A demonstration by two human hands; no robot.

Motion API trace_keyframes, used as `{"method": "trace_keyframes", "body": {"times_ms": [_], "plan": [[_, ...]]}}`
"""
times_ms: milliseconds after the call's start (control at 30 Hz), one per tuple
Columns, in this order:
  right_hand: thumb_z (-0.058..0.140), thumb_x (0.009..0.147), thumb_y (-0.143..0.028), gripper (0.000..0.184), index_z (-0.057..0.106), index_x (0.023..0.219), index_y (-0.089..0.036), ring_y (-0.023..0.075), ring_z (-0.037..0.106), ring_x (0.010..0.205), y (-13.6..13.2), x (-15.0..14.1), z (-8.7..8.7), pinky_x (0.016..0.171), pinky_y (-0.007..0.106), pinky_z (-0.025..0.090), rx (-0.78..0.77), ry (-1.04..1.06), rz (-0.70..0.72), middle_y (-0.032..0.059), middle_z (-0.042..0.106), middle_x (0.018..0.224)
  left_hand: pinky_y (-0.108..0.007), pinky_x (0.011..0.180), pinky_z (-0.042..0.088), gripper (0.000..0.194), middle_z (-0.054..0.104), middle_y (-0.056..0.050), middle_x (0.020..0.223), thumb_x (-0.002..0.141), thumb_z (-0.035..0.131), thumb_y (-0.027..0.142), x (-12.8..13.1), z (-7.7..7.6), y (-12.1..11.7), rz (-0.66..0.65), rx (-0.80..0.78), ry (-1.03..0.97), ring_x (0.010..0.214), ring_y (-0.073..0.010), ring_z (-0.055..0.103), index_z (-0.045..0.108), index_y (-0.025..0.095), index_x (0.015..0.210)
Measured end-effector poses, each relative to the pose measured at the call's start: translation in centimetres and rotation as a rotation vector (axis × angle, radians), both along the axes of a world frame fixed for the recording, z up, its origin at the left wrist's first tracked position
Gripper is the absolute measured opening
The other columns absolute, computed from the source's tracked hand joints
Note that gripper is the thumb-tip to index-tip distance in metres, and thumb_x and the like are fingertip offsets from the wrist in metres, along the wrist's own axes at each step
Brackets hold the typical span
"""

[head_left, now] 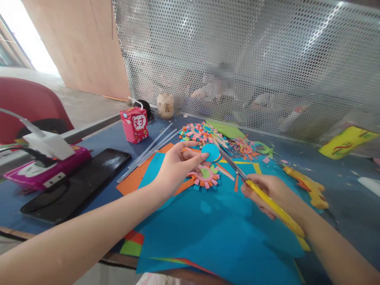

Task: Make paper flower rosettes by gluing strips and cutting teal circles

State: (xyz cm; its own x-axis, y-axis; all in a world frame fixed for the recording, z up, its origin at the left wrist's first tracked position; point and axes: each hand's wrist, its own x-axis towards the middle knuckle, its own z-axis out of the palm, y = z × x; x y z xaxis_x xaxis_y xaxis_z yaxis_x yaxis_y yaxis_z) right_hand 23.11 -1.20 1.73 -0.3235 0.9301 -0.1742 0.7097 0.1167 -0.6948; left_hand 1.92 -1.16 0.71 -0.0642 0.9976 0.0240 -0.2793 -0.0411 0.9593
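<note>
Between thumb and fingers, my left hand [181, 162] pinches a blue paper circle [210, 152], with a sliver of orange showing under its edge. My right hand [267, 192] grips yellow-handled scissors [261, 198]. Their blades reach up and left to the circle's right edge; I cannot tell whether they touch it. Just below my left hand lies a fringed paper flower [205, 177] in pink, orange and blue with a green centre. Sheets of blue paper [213, 233] spread under both hands, with orange paper [133, 178] showing at the left.
Behind the hands are more fringed flowers [197, 132] and paper scraps [245, 147]. A yellow glue gun [307, 186] lies at right. Clear glue sticks [148, 152], a red drink carton [134, 124], a phone [77, 184] and a purple power strip [50, 170] are left. A perforated metal panel [252, 51] stands behind.
</note>
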Motion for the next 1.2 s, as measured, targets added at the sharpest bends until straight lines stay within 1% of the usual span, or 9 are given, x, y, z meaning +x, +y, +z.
{"method": "trace_keyframes", "body": {"times_ms": [167,300,400,567,800,967,1200], "plan": [[0.053,0.074,-0.048,0.031,0.042,0.066,-0.021,0.0067,0.032,0.031,0.02,-0.08,0.15,0.035,0.023,0.024,-0.003,0.004,0.026,-0.0095,0.033,0.039,-0.019,0.041,0.047,0.034,0.067,0.000,0.062,0.069,0.068,0.017,-0.04,0.13,-0.11,-0.025,0.047,0.065,0.041,-0.0078,0.055,0.049,0.014,0.097],[0.053,0.075,-0.046,0.029,0.042,0.065,-0.020,0.0067,0.033,0.032,0.05,-0.08,0.19,0.037,0.022,0.026,-0.002,-0.014,0.049,-0.0096,0.033,0.038,-0.019,0.040,0.047,0.033,0.067,0.000,0.061,0.068,0.069,0.017,-0.02,0.07,-0.23,-0.040,0.089,0.097,0.041,-0.0082,0.055,0.049,0.015,0.094],[0.053,0.075,-0.046,0.029,0.042,0.065,-0.020,0.0066,0.032,0.033,0.04,-0.02,0.17,0.037,0.022,0.025,0.002,-0.002,0.036,-0.0095,0.033,0.038,-0.019,0.040,0.047,0.031,0.067,0.000,0.061,0.068,0.068,0.017,-0.03,0.10,-0.21,-0.025,0.072,0.100,0.040,-0.0073,0.054,0.049,0.015,0.093],[0.054,0.074,-0.046,0.028,0.046,0.069,-0.020,0.0072,0.031,0.033,0.03,0.04,0.06,0.038,0.023,0.024,0.014,0.002,0.039,-0.0097,0.031,0.039,-0.018,0.039,0.047,0.033,0.067,0.000,0.061,0.068,0.068,0.017,-0.04,0.21,-0.14,-0.026,0.026,0.079,0.041,-0.0083,0.056,0.049,0.014,0.095],[0.052,0.076,-0.046,0.028,0.047,0.071,-0.019,0.0070,0.033,0.035,0.10,0.01,-0.10,0.039,0.023,0.027,0.028,-0.012,0.063,-0.0090,0.033,0.043,-0.019,0.039,0.048,0.034,0.067,0.000,0.060,0.067,0.069,0.016,-0.01,-0.16,-0.10,-0.047,0.025,0.038,0.048,-0.0125,0.061,0.049,0.015,0.094],[0.053,0.074,-0.046,0.029,0.043,0.067,-0.020,0.0068,0.033,0.034,0.14,0.02,-0.18,0.038,0.023,0.024,0.031,-0.005,0.043,-0.0090,0.033,0.041,-0.019,0.038,0.047,0.032,0.067,0.001,0.059,0.066,0.070,0.019,-0.01,-0.45,-0.08,-0.077,0.034,0.035,0.037,-0.0084,0.055,0.050,0.015,0.091],[0.052,0.074,-0.049,0.031,0.046,0.069,-0.020,0.0072,0.032,0.032,0.12,0.18,-0.21,0.037,0.023,0.022,0.031,-0.022,0.030,-0.0097,0.031,0.038,-0.019,0.038,0.046,0.031,0.067,0.000,0.060,0.067,0.069,0.017,0.00,-0.18,-0.09,-0.079,0.014,0.036,0.038,-0.0087,0.056,0.049,0.014,0.091]]}}
